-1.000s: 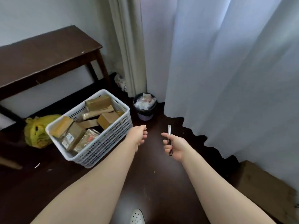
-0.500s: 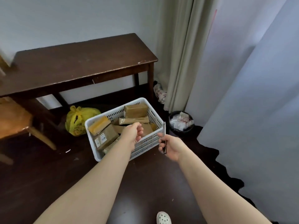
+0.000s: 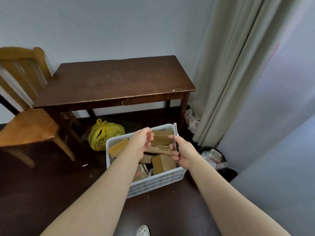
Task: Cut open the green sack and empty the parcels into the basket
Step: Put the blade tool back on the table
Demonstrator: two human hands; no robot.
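Observation:
A white slatted basket stands on the dark floor and holds several brown parcels. My right hand is shut on a slim utility knife that points up, above the basket's right side. My left hand hovers over the basket with its fingers curled and nothing in it. No green sack shows in this view. A yellow-green plastic bag, tied at the top, lies on the floor behind the basket under the table.
A dark wooden table stands against the wall behind the basket. A wooden chair is at the left. A black bin with paper sits at the right beside beige and white curtains. A white shoe shows at the bottom.
The view has swung left and up, so the table and chair came into sight. Both hands now sit over the basket, closer together; the knife stays in my right hand.

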